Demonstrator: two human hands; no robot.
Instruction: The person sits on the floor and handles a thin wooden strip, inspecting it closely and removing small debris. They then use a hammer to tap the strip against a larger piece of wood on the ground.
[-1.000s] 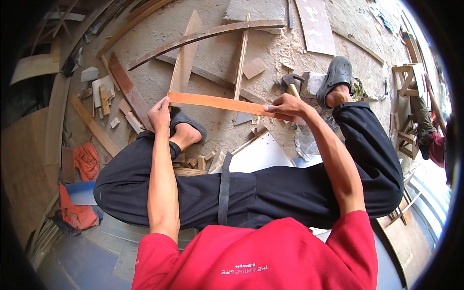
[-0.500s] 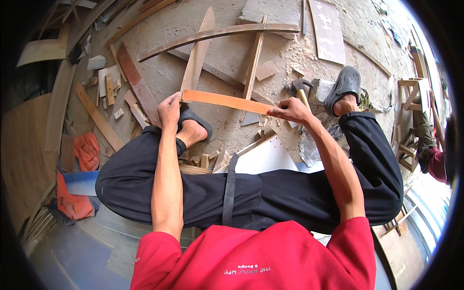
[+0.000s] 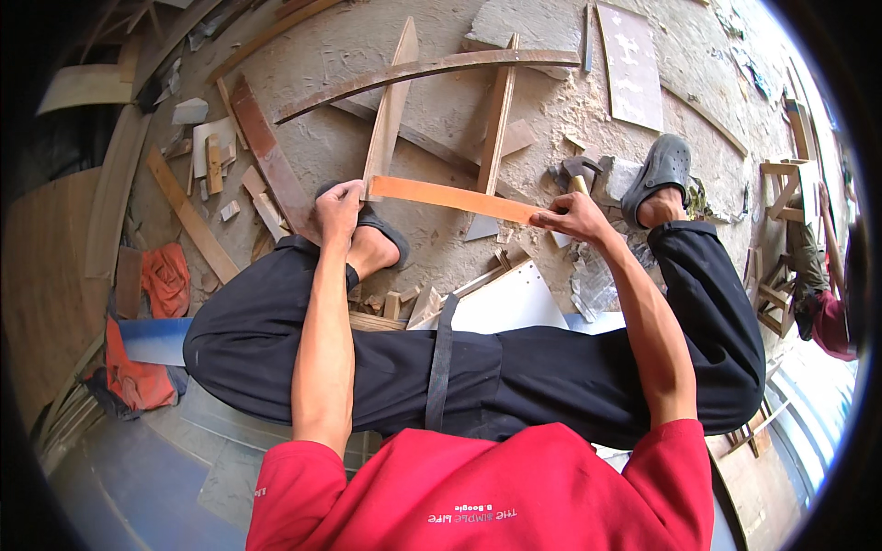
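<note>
An orange-brown wooden strip (image 3: pixel 455 199) spans the near end of a frame lying on the floor. My right hand (image 3: pixel 577 219) pinches its right end between thumb and fingers. At the strip's left end, the fingers of my left hand (image 3: pixel 340 211) close on the corner where it meets the left wooden bar (image 3: pixel 390 110). A second wooden bar (image 3: pixel 499 115) runs away from the strip further right. Across both bars at the far side lies a dark, curved wooden strip (image 3: pixel 423 69). Just beyond my right hand rests a hammer (image 3: pixel 581 171), its handle partly hidden.
Wood offcuts (image 3: pixel 213 163) and planks (image 3: pixel 191 216) lie to the left. A concrete block (image 3: pixel 617 181) sits beside my right shoe (image 3: pixel 663 170). A white panel (image 3: pixel 514 298) stands before my lap. Far right, another person's sleeve (image 3: pixel 831 326) shows near a wooden stool (image 3: pixel 785 193).
Both hands and the orange-brown strip have shifted slightly right and toward me. The whole view has also moved a little. Both hands keep their hold.
</note>
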